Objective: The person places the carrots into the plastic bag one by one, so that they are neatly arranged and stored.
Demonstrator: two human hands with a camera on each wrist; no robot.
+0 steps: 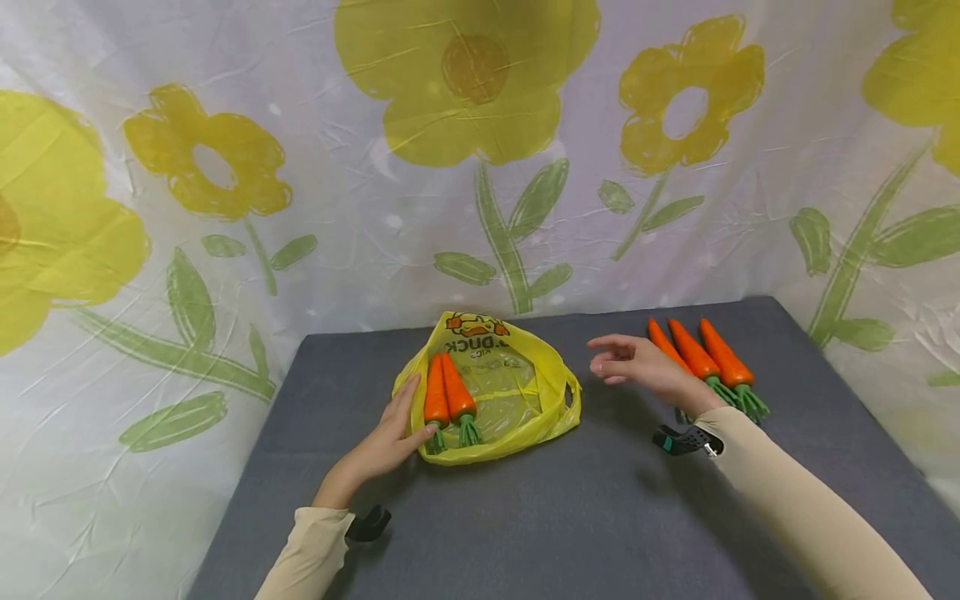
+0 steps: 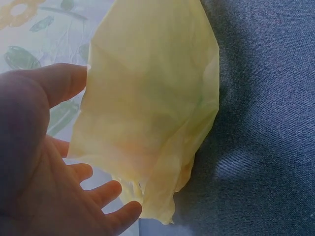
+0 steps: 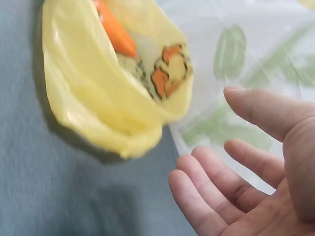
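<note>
A yellow plastic bag [image 1: 558,400] lies spread on the dark table, mouth facing up. Inside its left part rest two orange carrots [image 1: 457,387] with green tops. My left hand [image 1: 392,429] touches the bag's left edge, fingers along the outside and thumb over the front rim. From the left wrist, the thumb and fingers look relaxed and spread beside the yellow plastic [image 2: 147,88]. My right hand [image 1: 641,365] hovers right of the bag, fingers loosely bent and holding nothing. In the right wrist view, a gap separates its fingertips from the bag [image 3: 88,108].
Three more carrots [image 1: 723,354] lie side by side at the table's right, partly behind my right hand and wrist. The dark grey table [image 1: 510,525] meets a flower-printed cloth [image 1: 337,208] at its back and sides. A black band [image 1: 686,439] circles my right wrist.
</note>
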